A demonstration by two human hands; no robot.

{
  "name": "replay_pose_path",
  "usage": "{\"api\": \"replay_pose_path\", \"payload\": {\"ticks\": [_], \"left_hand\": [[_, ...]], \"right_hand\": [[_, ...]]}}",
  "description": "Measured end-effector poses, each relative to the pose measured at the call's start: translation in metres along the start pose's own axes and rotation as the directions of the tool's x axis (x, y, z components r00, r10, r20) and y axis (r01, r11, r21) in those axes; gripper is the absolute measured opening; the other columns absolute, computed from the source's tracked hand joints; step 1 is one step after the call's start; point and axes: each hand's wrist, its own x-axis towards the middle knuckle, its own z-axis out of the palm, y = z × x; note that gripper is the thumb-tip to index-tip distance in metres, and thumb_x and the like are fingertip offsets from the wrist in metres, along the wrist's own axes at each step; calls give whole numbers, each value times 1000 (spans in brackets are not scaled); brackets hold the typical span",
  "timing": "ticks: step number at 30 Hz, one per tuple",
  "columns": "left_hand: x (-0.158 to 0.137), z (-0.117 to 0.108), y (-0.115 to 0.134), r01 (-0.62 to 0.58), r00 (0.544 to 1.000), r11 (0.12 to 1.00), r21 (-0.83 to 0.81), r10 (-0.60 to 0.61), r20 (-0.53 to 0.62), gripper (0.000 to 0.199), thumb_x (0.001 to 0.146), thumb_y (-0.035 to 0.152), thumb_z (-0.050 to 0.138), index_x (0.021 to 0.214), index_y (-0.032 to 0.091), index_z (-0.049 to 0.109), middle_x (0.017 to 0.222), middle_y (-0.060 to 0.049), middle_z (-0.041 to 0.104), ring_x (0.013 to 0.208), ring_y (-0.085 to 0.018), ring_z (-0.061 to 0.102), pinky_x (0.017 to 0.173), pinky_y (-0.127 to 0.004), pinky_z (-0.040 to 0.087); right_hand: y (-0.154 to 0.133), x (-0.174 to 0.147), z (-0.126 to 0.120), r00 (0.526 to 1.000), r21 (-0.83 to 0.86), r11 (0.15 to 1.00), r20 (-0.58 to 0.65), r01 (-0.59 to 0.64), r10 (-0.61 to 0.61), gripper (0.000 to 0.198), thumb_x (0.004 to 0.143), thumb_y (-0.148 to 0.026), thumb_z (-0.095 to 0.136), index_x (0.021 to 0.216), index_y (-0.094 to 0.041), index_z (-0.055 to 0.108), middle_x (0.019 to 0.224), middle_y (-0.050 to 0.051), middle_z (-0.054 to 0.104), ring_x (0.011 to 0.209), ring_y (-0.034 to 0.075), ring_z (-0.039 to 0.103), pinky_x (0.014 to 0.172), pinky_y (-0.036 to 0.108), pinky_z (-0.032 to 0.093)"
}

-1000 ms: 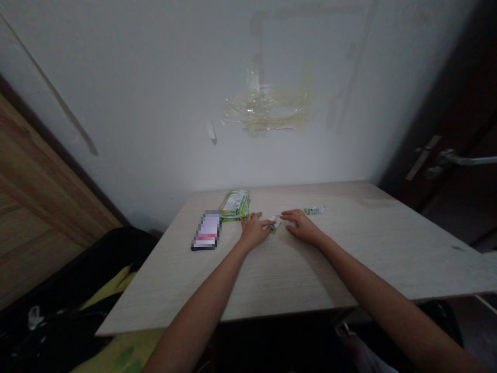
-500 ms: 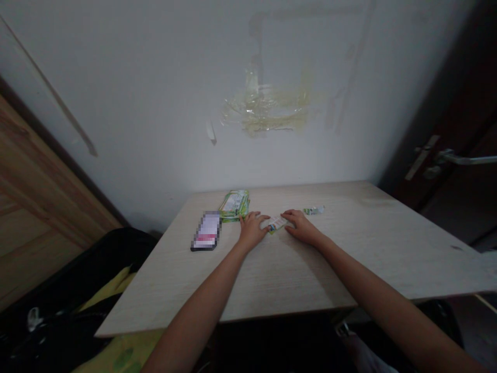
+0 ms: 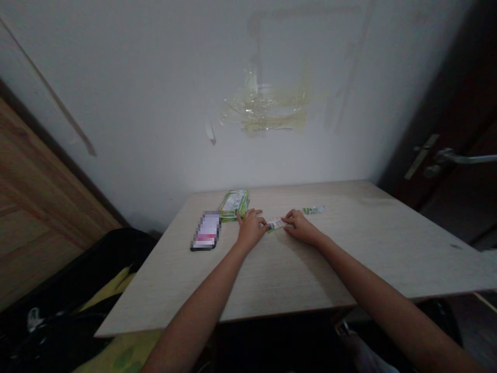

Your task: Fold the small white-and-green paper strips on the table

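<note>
Between my hands, just over the table [image 3: 272,280], is a small white and green packet [image 3: 275,224], narrow and apparently folded. My left hand [image 3: 251,226] pinches its left end between thumb and finger, the other fingers bent toward the stack. Its right end is pinched by my right hand [image 3: 298,226]. A stack of flat green and white packets [image 3: 234,203] lies behind my left hand, which covers its near right corner. Beyond my right hand rests another small folded green and silvery packet [image 3: 313,210]. Print on the packets is too small to read.
A phone [image 3: 207,230] with a blurred screen lies left of my hands. The table's far edge meets a white wall [image 3: 155,103] with old tape on it. On the right is a dark door with a metal handle [image 3: 469,159]; dark bags [image 3: 89,269] sit at the left.
The packet between my hands has become narrower, as if folded over. My left fingers have drawn together, and both hands now pinch its ends.
</note>
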Motion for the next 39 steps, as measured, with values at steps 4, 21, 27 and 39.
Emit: {"api": "replay_pose_path", "payload": {"ticks": [4, 21, 27, 39], "left_hand": [[0, -3, -1, -74, 997, 996, 43, 73, 36, 19, 87, 44, 66, 87, 30, 78, 143, -2, 56, 140, -31, 35, 115, -69, 0], [-1, 2, -10, -57, 993, 986, 159, 40, 108, 38, 88, 55, 58, 122, 40, 68, 154, -8, 43, 144, -37, 29, 112, -73, 5], [-1, 0, -11, -8, 997, 992, 128, -1, 76, 32, 89, 48, 60, 118, 40, 71, 149, -8, 48, 143, -36, 30, 112, -72, 8], [-1, -5, -6, 1, 1000, 998, 56, -2, 26, 22, 85, 43, 67, 101, 32, 77, 141, -7, 53, 136, -33, 39, 114, -69, 10]], "right_hand": [[-1, 0, 1, 1000, -8, 1000, 23, -18, 18, 42, 86, -23, 62, 126, -14, 67, 113, 15, 56, 109, 26, 50, 103, 41, 39], [-2, -2, 2, 1000, -71, 997, 1, 16, -16, 44, 87, -24, 59, 130, -12, 64, 120, 16, 58, 115, 27, 49, 106, 41, 38], [5, 2, -3, 997, -10, 999, -72, 40, -40, 28, 87, -22, 59, 108, -15, 76, 109, 13, 69, 108, 26, 57, 102, 40, 43], [4, 2, -5, 991, 16, 997, -113, 74, -71, 22, 86, -20, 60, 97, -19, 79, 104, 9, 73, 102, 24, 62, 99, 39, 45]]}}
